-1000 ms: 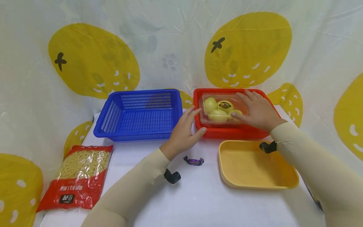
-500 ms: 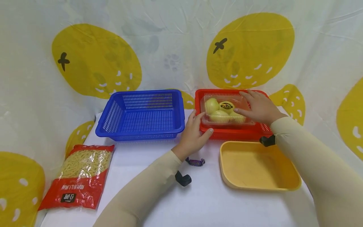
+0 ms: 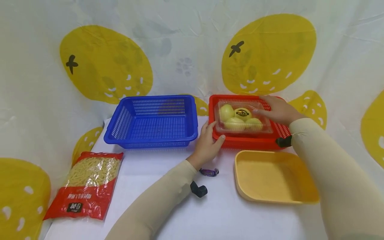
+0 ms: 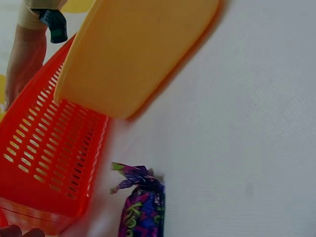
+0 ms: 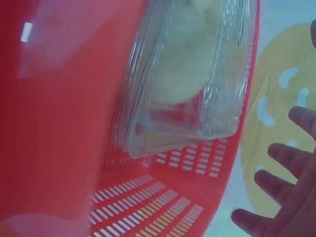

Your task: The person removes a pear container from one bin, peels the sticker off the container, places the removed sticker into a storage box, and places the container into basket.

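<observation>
A clear plastic box (image 3: 243,126) of pale yellow-green fruit, one with a black label, sits in the red basket (image 3: 249,141). My right hand (image 3: 280,110) is over the basket's right side, fingers spread beside the box; the right wrist view shows a gap between the fingertips and the box (image 5: 182,113). My left hand (image 3: 207,146) is at the basket's front left corner, its fingers loosely extended and its thumb apart, holding nothing. Just below that hand lies a purple wrapped candy (image 3: 209,172), seen closer in the left wrist view as a shiny printed wrapper (image 4: 143,207).
Left of the red basket stands a blue basket (image 3: 156,143) with nothing in it. A yellow plastic tub (image 3: 270,180) sits in front of the red one, under the right forearm. At the left edge lies a red bag of pasta (image 3: 87,186). A printed curtain (image 3: 186,43) hangs behind.
My right hand has drawn a little to the right, off the clear box, which now shows more fully. My left hand has moved right to the red basket's corner. The view has shifted slightly.
</observation>
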`<move>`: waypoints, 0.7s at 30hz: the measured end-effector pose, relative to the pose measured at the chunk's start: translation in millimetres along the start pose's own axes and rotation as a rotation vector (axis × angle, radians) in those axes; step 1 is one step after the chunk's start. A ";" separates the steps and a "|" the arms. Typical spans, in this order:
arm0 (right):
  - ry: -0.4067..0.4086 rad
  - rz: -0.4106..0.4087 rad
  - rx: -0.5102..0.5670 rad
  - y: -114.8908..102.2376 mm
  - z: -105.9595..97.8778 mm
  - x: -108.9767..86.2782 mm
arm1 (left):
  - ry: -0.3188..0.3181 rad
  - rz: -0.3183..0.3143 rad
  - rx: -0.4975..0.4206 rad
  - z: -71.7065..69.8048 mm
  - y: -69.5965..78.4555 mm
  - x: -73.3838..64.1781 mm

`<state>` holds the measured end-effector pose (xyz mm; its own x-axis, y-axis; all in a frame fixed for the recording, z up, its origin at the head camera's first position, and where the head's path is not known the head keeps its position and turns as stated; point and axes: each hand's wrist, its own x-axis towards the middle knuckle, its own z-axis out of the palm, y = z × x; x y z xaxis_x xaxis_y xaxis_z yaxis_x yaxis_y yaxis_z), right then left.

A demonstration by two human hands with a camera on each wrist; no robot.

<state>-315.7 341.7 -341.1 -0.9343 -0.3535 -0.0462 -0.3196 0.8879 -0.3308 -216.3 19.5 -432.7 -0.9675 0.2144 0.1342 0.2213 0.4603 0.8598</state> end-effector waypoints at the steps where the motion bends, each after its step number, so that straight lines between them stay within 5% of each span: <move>1: -0.008 0.001 0.010 2.1 0.3 -0.1 | 0.007 0.008 -0.003 1.1 -1.9 0.4; 21: -0.159 0.105 0.034 30.3 -12.0 20.5 | -0.009 -0.049 -0.134 5.3 -4.5 1.4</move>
<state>-346.4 364.8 -340.8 -0.9246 -0.3037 -0.2301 -0.2132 0.9129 -0.3481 -218.0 22.3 -439.0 -0.9754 0.2025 0.0870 0.1553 0.3515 0.9232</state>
